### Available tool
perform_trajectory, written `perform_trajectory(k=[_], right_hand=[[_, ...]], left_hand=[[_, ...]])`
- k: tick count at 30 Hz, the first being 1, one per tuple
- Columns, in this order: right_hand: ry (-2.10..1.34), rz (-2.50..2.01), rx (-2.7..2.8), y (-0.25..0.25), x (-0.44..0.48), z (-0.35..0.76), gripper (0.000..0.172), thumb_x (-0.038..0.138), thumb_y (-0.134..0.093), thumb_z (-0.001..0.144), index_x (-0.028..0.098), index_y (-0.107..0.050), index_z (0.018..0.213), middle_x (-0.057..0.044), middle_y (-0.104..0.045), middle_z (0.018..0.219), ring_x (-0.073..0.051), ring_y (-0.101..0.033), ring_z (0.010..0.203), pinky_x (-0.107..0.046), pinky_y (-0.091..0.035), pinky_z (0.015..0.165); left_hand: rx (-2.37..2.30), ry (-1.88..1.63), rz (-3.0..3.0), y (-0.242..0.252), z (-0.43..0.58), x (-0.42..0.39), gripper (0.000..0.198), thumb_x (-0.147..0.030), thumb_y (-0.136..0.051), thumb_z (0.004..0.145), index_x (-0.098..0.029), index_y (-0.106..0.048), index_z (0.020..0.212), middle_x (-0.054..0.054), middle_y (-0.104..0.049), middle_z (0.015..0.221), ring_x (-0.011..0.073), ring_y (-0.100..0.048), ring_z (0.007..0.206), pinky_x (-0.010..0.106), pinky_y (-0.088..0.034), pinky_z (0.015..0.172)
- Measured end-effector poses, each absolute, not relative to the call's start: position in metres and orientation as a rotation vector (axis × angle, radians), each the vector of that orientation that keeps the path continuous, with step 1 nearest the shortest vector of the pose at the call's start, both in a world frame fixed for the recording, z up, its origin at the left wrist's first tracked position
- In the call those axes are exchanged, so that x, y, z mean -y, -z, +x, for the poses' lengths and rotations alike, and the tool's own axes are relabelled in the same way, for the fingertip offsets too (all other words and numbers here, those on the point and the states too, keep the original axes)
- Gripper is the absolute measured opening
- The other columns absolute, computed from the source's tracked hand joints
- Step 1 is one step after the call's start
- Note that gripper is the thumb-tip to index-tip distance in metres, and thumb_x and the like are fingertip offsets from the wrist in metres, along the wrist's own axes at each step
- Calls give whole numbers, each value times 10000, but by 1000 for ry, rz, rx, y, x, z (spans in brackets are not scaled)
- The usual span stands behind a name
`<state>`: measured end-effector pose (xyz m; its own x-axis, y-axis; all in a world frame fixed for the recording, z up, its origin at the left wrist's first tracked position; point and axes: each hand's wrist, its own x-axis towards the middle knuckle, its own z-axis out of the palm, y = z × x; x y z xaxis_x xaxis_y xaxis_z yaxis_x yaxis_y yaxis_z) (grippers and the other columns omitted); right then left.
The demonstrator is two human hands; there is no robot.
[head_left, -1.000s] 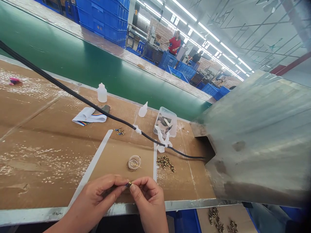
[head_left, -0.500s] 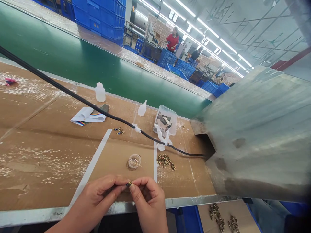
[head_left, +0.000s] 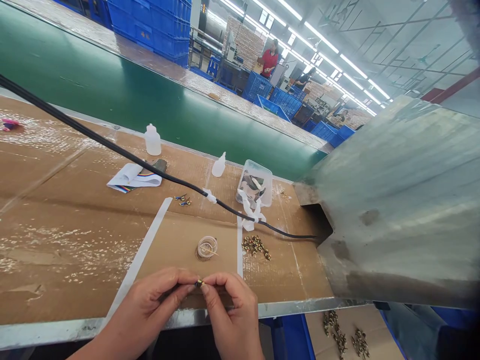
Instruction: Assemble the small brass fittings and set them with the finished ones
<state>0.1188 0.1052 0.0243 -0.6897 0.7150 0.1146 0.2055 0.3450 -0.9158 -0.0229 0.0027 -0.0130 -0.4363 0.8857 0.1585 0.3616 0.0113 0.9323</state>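
My left hand [head_left: 148,300] and my right hand [head_left: 232,312] meet above the bench's front edge, their fingertips pinching a tiny terminal with a brass tip and dark body [head_left: 199,283]. Its finer detail is too small to make out. Just beyond my hands stands a small clear cup [head_left: 207,248] with a thin stick in it. A loose heap of brass terminals [head_left: 255,246] lies to its right. Two small blue-and-brass pieces [head_left: 182,200] lie farther off, out of reach of my fingers.
A black cable [head_left: 161,172] crosses the cardboard-covered bench [head_left: 67,240] into a galvanised metal hood [head_left: 397,200]. Also there: a ribbon cable [head_left: 133,179], plastic bottles [head_left: 152,141], a clear box [head_left: 255,183], a green conveyor belt [head_left: 112,85], blue crates [head_left: 150,30], and a distant co-worker [head_left: 270,57].
My hands stay together on the terminal, with only small finger shifts. The whole scene sits slightly higher and further left in view, as my head has moved a little.
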Motion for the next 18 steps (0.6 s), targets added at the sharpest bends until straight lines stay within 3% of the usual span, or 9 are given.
perform_trajectory(k=[18], right_hand=[[-1209, -758, 2307, -29, -116, 123, 167, 150, -588, 860, 225, -710, 774, 19, -678, 706, -130, -622, 667, -205, -418, 621]], left_hand=[[-1808, -1245, 1428, 12, -16, 0, 180, -236, -462, 968, -250, -640, 948, -18, -692, 849, 133, -654, 805, 173, -482, 727]])
